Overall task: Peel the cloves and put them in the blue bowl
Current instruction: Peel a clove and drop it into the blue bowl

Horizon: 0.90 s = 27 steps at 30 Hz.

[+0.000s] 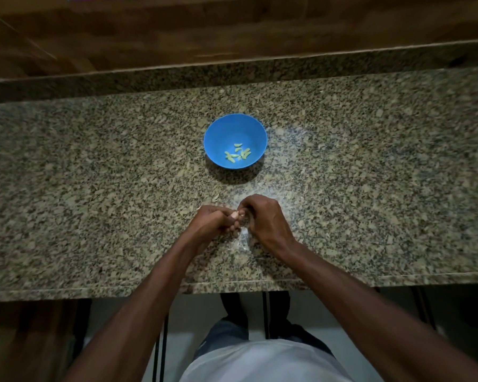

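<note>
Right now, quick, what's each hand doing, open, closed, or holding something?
Left hand: fingers curled, pinching a small clove between both hands.
Right hand: fingers curled over the same clove, apparently picking at its skin.

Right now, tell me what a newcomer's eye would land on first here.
The blue bowl stands out first, bright against the speckled granite counter, sitting at its middle with a few pale green peeled cloves lying in its bottom. Next come the two hands nearer the front edge: the left hand and the right hand meet, fingers curled around something small that is mostly hidden.
</note>
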Each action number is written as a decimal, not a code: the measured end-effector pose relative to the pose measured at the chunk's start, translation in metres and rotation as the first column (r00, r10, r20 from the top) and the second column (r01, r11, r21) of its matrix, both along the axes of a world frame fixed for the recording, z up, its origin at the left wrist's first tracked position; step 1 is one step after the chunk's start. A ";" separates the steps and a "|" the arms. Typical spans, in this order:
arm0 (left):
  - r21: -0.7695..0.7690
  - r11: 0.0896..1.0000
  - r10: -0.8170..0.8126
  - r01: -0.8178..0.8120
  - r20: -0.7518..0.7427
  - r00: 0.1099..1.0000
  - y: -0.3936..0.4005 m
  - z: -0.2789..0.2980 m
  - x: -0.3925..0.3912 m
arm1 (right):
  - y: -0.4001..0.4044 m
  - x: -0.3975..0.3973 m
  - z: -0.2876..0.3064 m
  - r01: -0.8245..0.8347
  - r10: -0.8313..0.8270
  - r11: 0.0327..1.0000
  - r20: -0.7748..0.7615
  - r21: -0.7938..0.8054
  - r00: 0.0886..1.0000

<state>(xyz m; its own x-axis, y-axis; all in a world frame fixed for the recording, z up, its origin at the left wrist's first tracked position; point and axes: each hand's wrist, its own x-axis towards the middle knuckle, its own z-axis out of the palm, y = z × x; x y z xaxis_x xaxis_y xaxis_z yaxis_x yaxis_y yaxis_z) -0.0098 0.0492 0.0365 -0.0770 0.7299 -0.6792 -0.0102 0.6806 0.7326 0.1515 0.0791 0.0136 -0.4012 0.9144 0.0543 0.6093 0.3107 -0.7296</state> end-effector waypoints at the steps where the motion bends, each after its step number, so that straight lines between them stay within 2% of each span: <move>1: -0.015 0.999 0.044 -0.043 0.036 0.998 0.000 0.000 0.001 | 0.002 0.000 -0.001 0.004 -0.004 1.000 -0.005 -0.007 1.000; 3: 0.052 0.998 0.048 -0.045 -0.049 0.998 -0.001 -0.003 0.000 | 0.004 -0.001 -0.001 0.055 -0.060 0.993 -0.038 -0.107 0.998; 5: 0.207 0.974 -0.028 0.093 -0.299 0.954 0.000 -0.008 -0.003 | 0.005 0.000 0.002 0.138 -0.170 0.947 -0.086 -0.289 0.982; 7: 0.320 0.920 -0.037 0.227 -0.504 0.863 0.001 -0.010 -0.002 | 0.007 0.002 0.004 0.180 -0.244 0.888 -0.101 -0.422 0.965; 12: 0.496 0.781 0.027 0.380 -0.635 0.772 0.002 -0.011 0.001 | 0.014 0.003 0.006 0.122 -0.419 0.680 -0.246 -0.723 0.874; 17: 0.490 0.668 0.028 0.560 -0.768 0.640 0.006 -0.016 0.006 | 0.010 -0.001 0.006 0.143 -0.488 0.651 -0.267 -0.745 0.831; 21: 0.449 0.646 -0.003 0.618 -0.808 0.590 0.004 -0.017 0.010 | 0.011 -0.005 0.008 0.139 -0.510 0.631 -0.273 -0.764 0.816; 27: 0.403 0.637 -0.046 0.658 -0.831 0.554 0.001 -0.017 0.008 | 0.014 -0.006 0.003 0.144 -0.456 0.674 -0.255 -0.724 0.853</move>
